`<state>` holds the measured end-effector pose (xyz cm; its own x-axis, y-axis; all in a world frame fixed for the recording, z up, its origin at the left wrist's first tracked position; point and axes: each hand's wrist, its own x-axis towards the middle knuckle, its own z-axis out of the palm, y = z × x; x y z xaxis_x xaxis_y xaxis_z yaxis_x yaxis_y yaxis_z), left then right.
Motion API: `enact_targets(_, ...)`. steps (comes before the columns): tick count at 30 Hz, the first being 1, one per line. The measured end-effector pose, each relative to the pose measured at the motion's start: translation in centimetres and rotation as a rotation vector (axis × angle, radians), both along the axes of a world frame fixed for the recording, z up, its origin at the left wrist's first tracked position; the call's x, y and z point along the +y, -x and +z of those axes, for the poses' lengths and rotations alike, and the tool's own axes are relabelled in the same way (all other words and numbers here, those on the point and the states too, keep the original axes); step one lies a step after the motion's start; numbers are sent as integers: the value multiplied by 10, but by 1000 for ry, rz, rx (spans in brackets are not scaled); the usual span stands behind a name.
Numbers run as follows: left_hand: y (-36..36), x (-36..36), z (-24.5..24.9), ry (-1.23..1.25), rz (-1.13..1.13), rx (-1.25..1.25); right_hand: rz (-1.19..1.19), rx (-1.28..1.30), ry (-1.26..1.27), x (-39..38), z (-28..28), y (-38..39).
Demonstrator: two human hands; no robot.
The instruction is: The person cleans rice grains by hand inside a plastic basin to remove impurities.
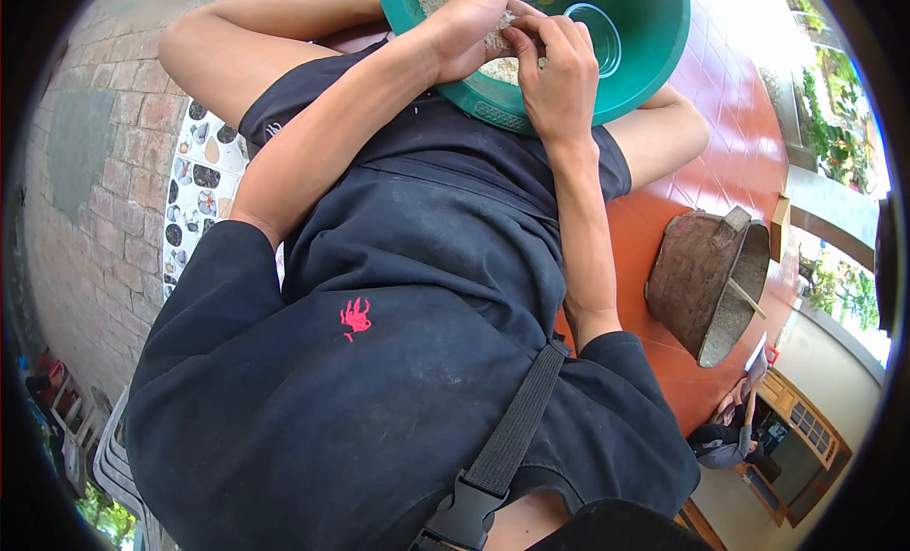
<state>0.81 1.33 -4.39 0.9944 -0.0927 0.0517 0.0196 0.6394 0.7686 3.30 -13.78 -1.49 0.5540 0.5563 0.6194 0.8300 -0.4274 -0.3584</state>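
Observation:
A green plastic basin [654, 49] rests on my lap, with whitish rice grains [500, 71] in its near and left parts. My left hand [471, 30] is over the basin, palm turned up and cupped, with some grains lying in it. Beside it, my right hand [561, 72] has its thumb and fingers bent together at the left palm's grains. What sits between the right fingertips is too small to make out. A clear round rim shows in the basin to the right of my hands.
A large brown tub [697, 276] with a grey inside and a stick [747, 298] stands on the red tiled floor [664, 186] at the right. Another person [730, 442] is farther back. Brick paving [123, 162] and a pebble-patterned edge [201, 177] lie left.

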Motion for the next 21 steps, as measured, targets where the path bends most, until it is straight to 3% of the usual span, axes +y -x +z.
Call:
enact_targets(1,-4,1,-4,-1,0,0,-1,0,0,-1,-2,-1)
enact_targets(3,-10,3,-3,271,-132,229,-2,0,-1,-1,-3,-2)
enact_targets(11,-10,0,8,179,10,356,2,432,-376,1,2,3)
enact_targets(21,-5,-2,26,161,38,423,58,642,-512,-2,7,3)
